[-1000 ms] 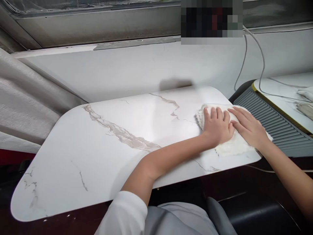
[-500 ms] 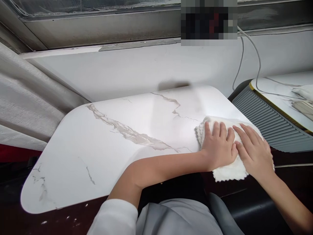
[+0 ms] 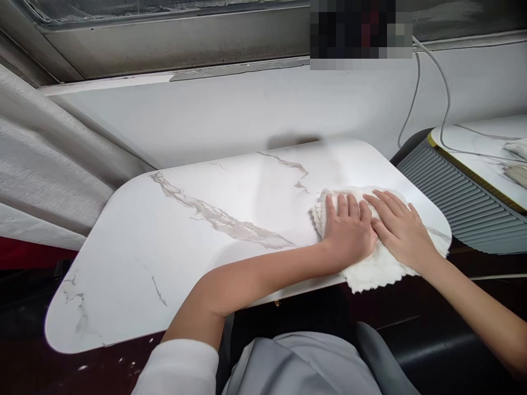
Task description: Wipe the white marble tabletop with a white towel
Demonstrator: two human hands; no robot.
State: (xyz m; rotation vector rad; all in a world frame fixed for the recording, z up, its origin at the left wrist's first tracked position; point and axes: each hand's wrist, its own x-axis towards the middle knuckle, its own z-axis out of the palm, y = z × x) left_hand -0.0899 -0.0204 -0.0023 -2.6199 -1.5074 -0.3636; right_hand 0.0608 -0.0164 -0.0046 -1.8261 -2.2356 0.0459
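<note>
A white cloth (image 3: 382, 266) with a scalloped edge lies spread on the right end of a white marble-patterned tabletop (image 3: 123, 230). Part of it hangs over the table's front edge. My left hand (image 3: 349, 230) presses flat on the cloth's left part, fingers stretched forward and slightly apart. Beside it, my right hand (image 3: 403, 230) rests flat on the cloth, fingers extended toward the back. The two hands touch or nearly touch at the thumbs. Neither hand is closed around the cloth, and what lies beneath it is hidden.
A window ledge (image 3: 185, 77) and white wall run behind the table. Grey cables (image 3: 447, 99) hang at the right, near a second table (image 3: 486, 131) with a ribbed grey side. A pale curtain (image 3: 49, 159) borders the left. A pixelated patch covers something at the top.
Both hands and the cloth under them have slid left across the tabletop, uncovering its right corner. The view has shifted slightly.
</note>
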